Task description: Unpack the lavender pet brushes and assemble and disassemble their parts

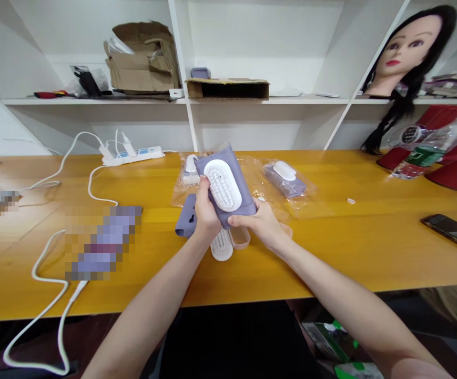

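Note:
Both hands hold up a lilac device (232,173) with a white oval bristle pad (223,185) on its face, above the middle of the orange table (331,252). My left hand (205,208) wraps its left edge, thumb near the pad. My right hand (263,221) grips its lower right corner. Under the hands lie a white oval grille piece (221,246), a clear pinkish oval cover (241,238) and another lilac part (185,217).
Two more of the lilac devices in clear bags, one (285,179) right and one (190,172) left of my hands. A white power strip (133,155) with cables at the back left. A phone (451,231) lies right. Mannequin head (407,47) and cardboard boxes (145,58) sit on shelves.

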{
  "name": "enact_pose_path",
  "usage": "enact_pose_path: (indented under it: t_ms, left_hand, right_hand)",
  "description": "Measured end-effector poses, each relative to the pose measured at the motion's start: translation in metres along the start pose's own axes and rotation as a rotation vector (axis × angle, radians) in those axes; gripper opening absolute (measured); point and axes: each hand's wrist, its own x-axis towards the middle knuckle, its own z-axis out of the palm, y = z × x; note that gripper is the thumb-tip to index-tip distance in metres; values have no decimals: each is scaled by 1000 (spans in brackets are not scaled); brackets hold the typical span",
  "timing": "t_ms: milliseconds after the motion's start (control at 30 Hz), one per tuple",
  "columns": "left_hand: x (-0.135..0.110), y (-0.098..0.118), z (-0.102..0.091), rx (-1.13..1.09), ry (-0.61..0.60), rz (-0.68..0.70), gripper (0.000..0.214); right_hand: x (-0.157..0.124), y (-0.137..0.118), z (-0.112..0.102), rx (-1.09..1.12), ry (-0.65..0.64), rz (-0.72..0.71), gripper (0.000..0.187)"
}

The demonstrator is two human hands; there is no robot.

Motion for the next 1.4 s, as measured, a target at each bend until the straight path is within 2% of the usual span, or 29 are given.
enact_pose_path:
  t_ms: [200, 300, 400, 533, 700, 900, 1033, 1200, 1300, 1400]
  left_hand:
    - [0, 2, 2, -1, 91, -98, 33]
    - [2, 5, 3, -1, 87, -175, 35]
    - [3, 9, 5, -18, 5, -195, 33]
    - [4, 10, 5, -39, -173, -180, 42]
    - [-2, 5, 2, 28, -260, -225, 40]
    - [-9, 7, -1, 285, -443, -352, 71]
    - [-5, 13, -5, 396, -502, -369, 82]
    - [-1, 15, -7, 420, -502, -372, 88]
    - [1, 12, -8, 381, -469, -346, 79]
    - [2, 10, -7, 381, -446, -331, 59]
  right_hand:
    - [-7, 0, 10, 123, 77, 54, 46]
    - [-7, 3, 11, 158, 86, 80, 44]
    - [-3, 4, 8, 191, 64, 88, 43]
    - [3, 3, 2, 221, 33, 135, 38]
    - [9, 5, -5, 245, 16, 167, 33]
    - [12, 2, -10, 282, 9, 33, 41]
    - [12, -1, -11, 198, -27, 7, 50]
    - [13, 5, -15, -42, 56, -95, 53]
    - [12, 4, -22, -337, 117, -208, 52]
    - [12, 0, -28, -536, 203, -237, 54]
